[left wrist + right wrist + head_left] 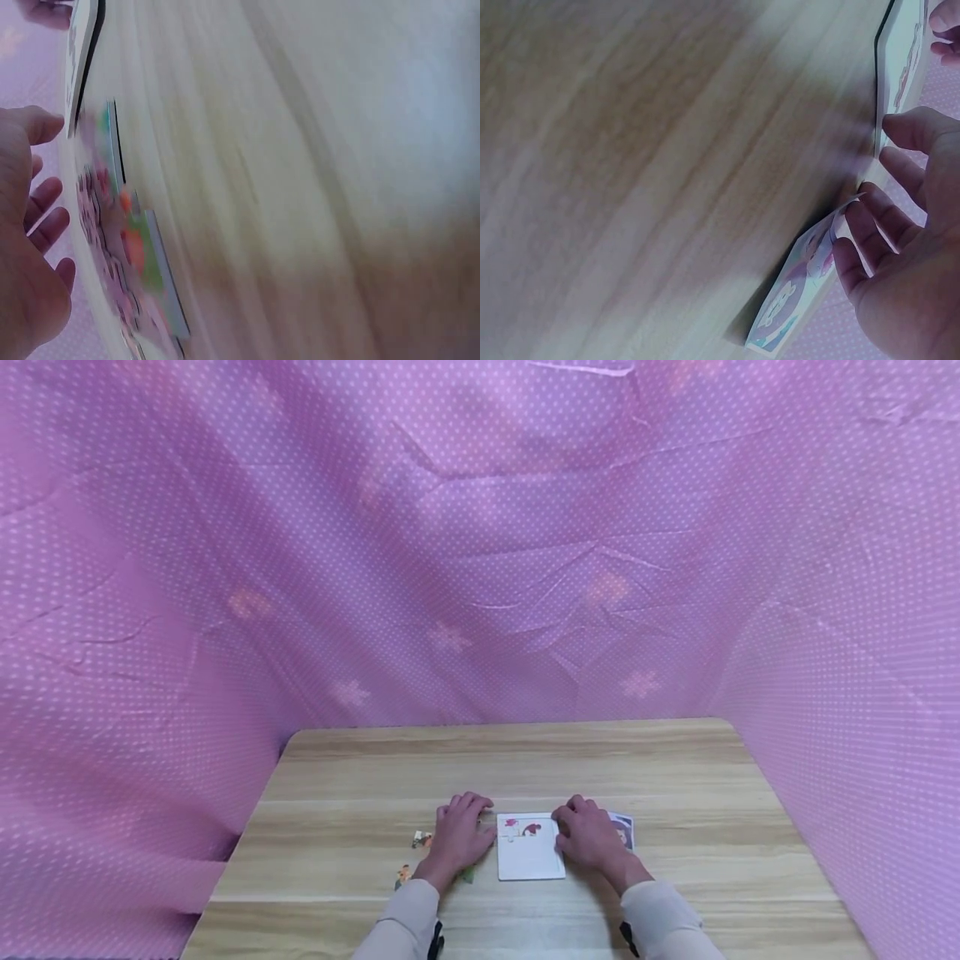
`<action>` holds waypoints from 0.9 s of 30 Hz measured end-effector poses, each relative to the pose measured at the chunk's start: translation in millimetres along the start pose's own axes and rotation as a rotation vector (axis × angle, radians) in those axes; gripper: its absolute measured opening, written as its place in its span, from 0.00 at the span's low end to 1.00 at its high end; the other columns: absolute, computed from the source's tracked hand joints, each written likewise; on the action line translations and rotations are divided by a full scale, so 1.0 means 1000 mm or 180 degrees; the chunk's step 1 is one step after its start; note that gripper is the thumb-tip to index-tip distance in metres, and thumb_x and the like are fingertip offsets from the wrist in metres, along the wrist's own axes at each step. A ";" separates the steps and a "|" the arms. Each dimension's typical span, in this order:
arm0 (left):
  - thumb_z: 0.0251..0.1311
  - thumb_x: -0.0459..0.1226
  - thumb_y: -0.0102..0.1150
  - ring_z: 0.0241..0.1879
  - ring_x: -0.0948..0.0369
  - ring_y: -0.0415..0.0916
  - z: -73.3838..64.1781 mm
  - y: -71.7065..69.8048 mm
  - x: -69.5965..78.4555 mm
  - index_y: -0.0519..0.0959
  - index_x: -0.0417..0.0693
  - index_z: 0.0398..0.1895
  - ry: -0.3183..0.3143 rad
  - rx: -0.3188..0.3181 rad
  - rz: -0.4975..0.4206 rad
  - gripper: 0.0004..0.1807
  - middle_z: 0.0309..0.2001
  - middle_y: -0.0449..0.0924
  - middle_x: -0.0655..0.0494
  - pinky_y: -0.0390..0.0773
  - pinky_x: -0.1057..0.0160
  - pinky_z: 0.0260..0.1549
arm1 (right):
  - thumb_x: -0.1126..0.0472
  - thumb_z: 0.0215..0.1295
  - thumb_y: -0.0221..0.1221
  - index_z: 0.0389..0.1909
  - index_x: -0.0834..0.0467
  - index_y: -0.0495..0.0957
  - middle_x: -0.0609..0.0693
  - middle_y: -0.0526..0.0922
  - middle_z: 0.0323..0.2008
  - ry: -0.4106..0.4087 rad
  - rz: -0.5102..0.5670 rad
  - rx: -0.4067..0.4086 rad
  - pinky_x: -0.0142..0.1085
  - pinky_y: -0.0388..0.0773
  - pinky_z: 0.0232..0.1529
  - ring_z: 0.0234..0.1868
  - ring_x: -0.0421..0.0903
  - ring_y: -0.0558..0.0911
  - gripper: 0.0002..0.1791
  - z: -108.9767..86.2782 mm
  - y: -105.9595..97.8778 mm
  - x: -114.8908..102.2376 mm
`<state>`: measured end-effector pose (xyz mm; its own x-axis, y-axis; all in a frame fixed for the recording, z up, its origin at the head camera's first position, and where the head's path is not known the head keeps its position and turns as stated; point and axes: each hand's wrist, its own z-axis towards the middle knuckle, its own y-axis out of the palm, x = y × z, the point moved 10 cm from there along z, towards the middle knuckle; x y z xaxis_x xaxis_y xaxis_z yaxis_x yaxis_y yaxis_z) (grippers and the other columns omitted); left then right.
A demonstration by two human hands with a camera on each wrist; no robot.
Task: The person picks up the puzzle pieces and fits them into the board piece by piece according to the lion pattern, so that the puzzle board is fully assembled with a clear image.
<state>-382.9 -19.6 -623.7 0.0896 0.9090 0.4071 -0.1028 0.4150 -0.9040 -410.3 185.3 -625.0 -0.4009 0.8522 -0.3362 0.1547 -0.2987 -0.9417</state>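
Note:
A square white puzzle board (531,860) lies flat between the hands, with a few jigsaw pieces (532,830) along its far side. My left hand (457,837) is at the board's left, above loose jigsaw pieces (112,255); its fingers are loosely bent and grip nothing, the thumb tip near the board's edge. At the board's right edge is my right hand (590,837), thumb and index fingertips right at the rim, other fingers loosely bent. Partly under that hand lies a picture card (791,300), its near end showing in the right wrist view.
More loose jigsaw pieces (403,875) lie left of the left hand on the wooden table (337,827). Pink dotted cloth (480,610) hangs behind the table and along both sides.

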 end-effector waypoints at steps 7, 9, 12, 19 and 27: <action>0.52 0.50 0.64 0.55 0.58 0.68 -0.003 -0.004 -0.008 0.77 0.59 0.54 -0.0065 0.0023 -0.0046 0.24 0.54 0.76 0.61 0.63 0.48 0.52 | 0.51 0.57 0.64 0.51 0.48 0.80 0.48 0.75 0.47 0.0007 0.0010 0.0010 0.46 0.71 0.50 0.47 0.48 0.71 0.20 -0.002 -0.001 0.001; 0.52 0.50 0.64 0.55 0.58 0.68 -0.003 -0.004 -0.011 0.77 0.60 0.53 -0.0068 0.0039 -0.0032 0.24 0.54 0.76 0.61 0.63 0.48 0.52 | 0.52 0.57 0.64 0.51 0.49 0.80 0.48 0.75 0.47 -0.0009 0.0024 0.0012 0.46 0.71 0.50 0.46 0.48 0.71 0.19 -0.002 -0.001 -0.001; 0.52 0.50 0.65 0.54 0.58 0.69 -0.005 -0.006 -0.016 0.77 0.59 0.53 -0.0099 0.0076 -0.0006 0.24 0.53 0.76 0.61 0.63 0.46 0.53 | 0.52 0.57 0.64 0.51 0.50 0.80 0.49 0.75 0.47 -0.0035 0.0033 0.0011 0.46 0.71 0.49 0.46 0.48 0.71 0.19 -0.003 -0.002 -0.002; 0.52 0.51 0.64 0.52 0.58 0.67 -0.017 -0.011 -0.023 0.78 0.59 0.52 -0.0347 0.0126 0.0113 0.23 0.52 0.76 0.60 0.62 0.48 0.51 | 0.52 0.58 0.64 0.51 0.49 0.80 0.48 0.75 0.47 -0.0049 0.0010 0.0007 0.46 0.71 0.50 0.46 0.48 0.71 0.19 -0.012 0.000 0.000; 0.55 0.53 0.61 0.49 0.59 0.67 -0.032 -0.009 -0.026 0.80 0.59 0.47 -0.0496 0.0195 0.0181 0.18 0.47 0.76 0.61 0.61 0.49 0.48 | 0.51 0.58 0.63 0.51 0.49 0.80 0.48 0.75 0.46 -0.0110 -0.0018 0.0015 0.46 0.71 0.49 0.46 0.48 0.71 0.19 -0.023 0.000 -0.001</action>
<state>-352.8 -48.5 -630.9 -0.0721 0.9242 0.3752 -0.1639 0.3600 -0.9184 -389.5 194.5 -624.9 -0.4327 0.8386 -0.3309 0.1480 -0.2960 -0.9437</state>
